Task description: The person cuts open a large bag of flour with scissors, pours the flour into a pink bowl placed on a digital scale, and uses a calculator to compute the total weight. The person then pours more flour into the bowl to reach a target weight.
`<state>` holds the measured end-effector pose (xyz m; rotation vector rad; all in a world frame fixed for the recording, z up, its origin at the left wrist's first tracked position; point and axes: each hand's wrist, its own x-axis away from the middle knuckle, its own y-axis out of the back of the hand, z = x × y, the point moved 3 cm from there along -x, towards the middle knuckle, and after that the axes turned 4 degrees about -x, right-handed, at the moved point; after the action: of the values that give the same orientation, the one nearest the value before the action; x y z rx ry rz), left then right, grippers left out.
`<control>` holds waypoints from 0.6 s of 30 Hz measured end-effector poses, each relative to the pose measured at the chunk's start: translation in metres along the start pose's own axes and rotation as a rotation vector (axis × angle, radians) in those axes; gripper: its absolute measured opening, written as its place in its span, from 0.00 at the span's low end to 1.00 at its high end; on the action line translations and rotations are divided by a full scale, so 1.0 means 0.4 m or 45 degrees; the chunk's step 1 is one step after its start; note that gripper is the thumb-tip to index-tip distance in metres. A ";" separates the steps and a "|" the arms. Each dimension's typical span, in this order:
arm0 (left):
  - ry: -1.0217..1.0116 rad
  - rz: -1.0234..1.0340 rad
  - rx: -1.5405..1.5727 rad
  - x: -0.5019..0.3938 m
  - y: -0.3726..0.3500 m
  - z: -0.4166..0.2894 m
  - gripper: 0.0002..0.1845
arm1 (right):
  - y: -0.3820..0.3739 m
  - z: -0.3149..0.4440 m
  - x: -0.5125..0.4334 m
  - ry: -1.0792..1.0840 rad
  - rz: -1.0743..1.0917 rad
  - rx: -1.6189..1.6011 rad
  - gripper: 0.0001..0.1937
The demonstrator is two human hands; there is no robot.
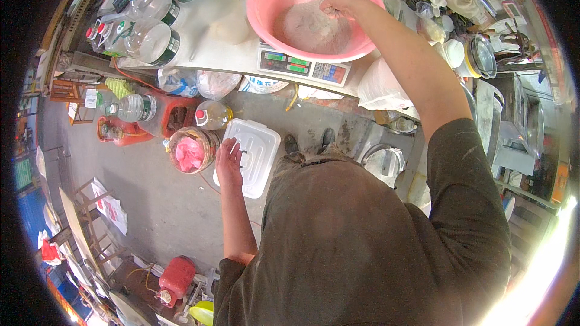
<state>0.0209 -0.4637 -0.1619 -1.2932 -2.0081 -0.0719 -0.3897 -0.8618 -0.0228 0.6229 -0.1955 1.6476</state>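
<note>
A pink plastic basin (260, 13) stands on a digital scale (303, 67) near the front edge of the white table (195, 56). Pale flour-like powder (308, 27) lies in it. My right hand (340, 3) is inside the basin, just over the powder at its right side, with the fingers curled together; whether it holds a pinch of powder cannot be told. Away from the table, my left hand (230, 163) is raised at my left side, palm up, fingers apart and holding nothing. Below it in the view is a translucent plastic lid or box (260, 158) on the floor.
Large clear bottles (152, 43) crowd the table's left end. A white bag (383, 86) sits right of the scale. On the floor are a basket with a pink bag (189, 155), a bottle of yellow liquid (213, 115), red containers (179, 113) and a red gas cylinder (177, 276).
</note>
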 end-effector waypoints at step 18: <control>0.162 0.117 -0.107 -0.102 -0.015 0.066 0.32 | 0.444 -0.010 0.576 -0.099 0.167 0.265 0.13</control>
<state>0.0109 -0.4871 -0.2039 -1.3960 -1.8532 -0.1921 -0.5729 -0.6937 0.1282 0.8480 -0.1241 1.7851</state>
